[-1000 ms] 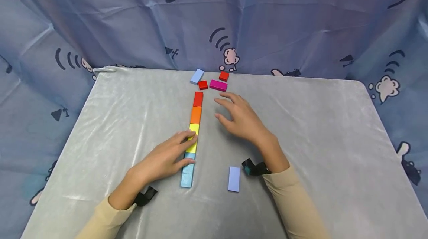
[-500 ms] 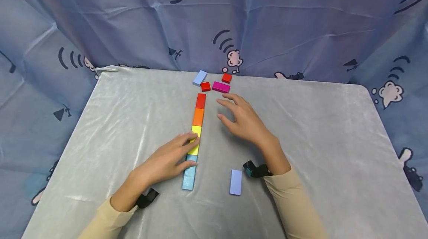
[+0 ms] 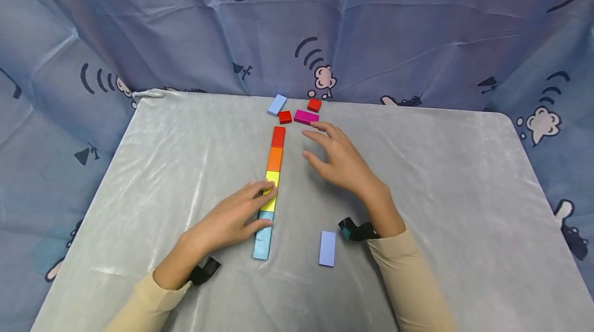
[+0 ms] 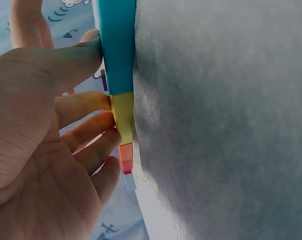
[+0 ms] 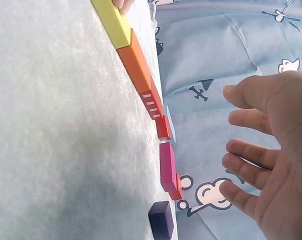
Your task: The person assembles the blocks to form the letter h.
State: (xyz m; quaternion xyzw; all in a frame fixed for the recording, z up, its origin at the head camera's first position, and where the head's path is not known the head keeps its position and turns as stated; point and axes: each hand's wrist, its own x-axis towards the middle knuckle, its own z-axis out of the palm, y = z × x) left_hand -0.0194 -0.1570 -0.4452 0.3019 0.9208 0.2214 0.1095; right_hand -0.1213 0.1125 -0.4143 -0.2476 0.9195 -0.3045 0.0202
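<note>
A straight row of blocks runs away from me in the head view: light blue, yellow, orange and red. My left hand rests on the row, fingertips on the yellow block and thumb on the light blue one. To the right of the row, my right hand hovers with fingers spread, holding nothing. Its fingertips are near a magenta block. A dark purple block shows in the right wrist view; in the head view my right hand hides it.
Beyond the row lie two small red blocks, one nearer and one farther back, and a pale blue block. A periwinkle block lies nearer me, beside my right wrist. A patterned curtain hangs behind the grey cloth-covered table.
My right hand has shifted slightly away from me, its fingertips now closer to the magenta block. The left hand and the row keep their places; the head view has tilted a little.
</note>
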